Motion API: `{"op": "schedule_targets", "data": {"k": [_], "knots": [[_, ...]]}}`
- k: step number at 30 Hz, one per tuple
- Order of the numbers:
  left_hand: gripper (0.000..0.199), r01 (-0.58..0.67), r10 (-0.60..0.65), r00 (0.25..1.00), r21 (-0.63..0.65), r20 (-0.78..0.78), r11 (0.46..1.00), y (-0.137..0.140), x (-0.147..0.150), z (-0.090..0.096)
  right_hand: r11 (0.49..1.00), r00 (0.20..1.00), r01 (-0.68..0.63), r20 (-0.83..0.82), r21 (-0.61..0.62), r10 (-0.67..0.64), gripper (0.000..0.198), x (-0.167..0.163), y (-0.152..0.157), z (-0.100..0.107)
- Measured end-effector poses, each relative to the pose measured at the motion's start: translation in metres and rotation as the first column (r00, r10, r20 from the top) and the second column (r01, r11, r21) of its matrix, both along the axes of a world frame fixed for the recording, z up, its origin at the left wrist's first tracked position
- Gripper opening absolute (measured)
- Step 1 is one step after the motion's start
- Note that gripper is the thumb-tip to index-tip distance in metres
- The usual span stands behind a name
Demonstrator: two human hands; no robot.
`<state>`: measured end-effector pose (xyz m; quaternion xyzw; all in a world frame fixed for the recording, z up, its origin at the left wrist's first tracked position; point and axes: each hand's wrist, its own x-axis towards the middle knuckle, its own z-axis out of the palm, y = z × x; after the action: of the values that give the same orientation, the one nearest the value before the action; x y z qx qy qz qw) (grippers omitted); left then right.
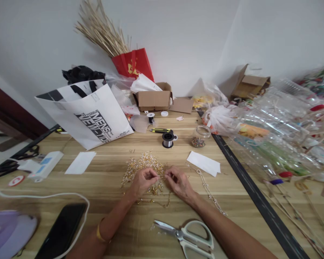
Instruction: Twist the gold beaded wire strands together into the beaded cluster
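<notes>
A loose pile of gold and clear beads [143,163] lies on the wooden table. Above its right part is my left hand [145,181], thumb and fingers pinched; what they hold is too small to make out. Close by on the right, my right hand [177,180] is also pinched, its fingertips a short gap from the left ones, with its contents not discernible. A beaded gold chain [158,203] lies just below both hands. Right of my right hand lies a pale chain [208,190]. Scissors [185,235] with cream handles rest in front, blades slightly apart.
A wire spool [167,140], a yellow-black cutter knife [160,130] and a glass jar of beads [199,137] stand behind the pile. White paper [203,163] lies at right, a phone [62,230] at left. Plastic bottles [270,144] crowd the right side; a white bag [86,111] stands left.
</notes>
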<state>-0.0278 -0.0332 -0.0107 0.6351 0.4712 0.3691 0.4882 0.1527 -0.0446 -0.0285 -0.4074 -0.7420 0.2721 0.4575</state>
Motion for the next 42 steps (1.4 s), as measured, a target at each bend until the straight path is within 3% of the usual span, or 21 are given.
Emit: {"op": "schedule_targets", "data": {"k": [10,33,37,42], "knots": [[0.018,-0.037,0.045,0.991,-0.067,0.127,0.997,-0.002,0.002,-0.004,0.997,0.996,-0.047,0.080,0.055,0.043,0.010,0.000,-0.004,0.001],[0.013,-0.049,0.050,0.992,-0.010,0.114,0.999,-0.002,0.001,-0.011,0.996,0.993,-0.064,0.104,0.065,0.057,0.010,-0.001,-0.005,0.002],[0.015,-0.080,0.078,0.996,0.037,0.048,0.996,-0.005,0.003,-0.007,0.996,0.992,-0.066,0.110,0.066,0.058,0.009,-0.002,-0.005,0.002],[0.015,-0.121,0.137,0.988,0.202,-0.071,0.972,-0.010,0.007,-0.001,0.997,0.991,-0.061,0.124,0.056,0.054,0.008,-0.002,-0.007,0.003]]}}
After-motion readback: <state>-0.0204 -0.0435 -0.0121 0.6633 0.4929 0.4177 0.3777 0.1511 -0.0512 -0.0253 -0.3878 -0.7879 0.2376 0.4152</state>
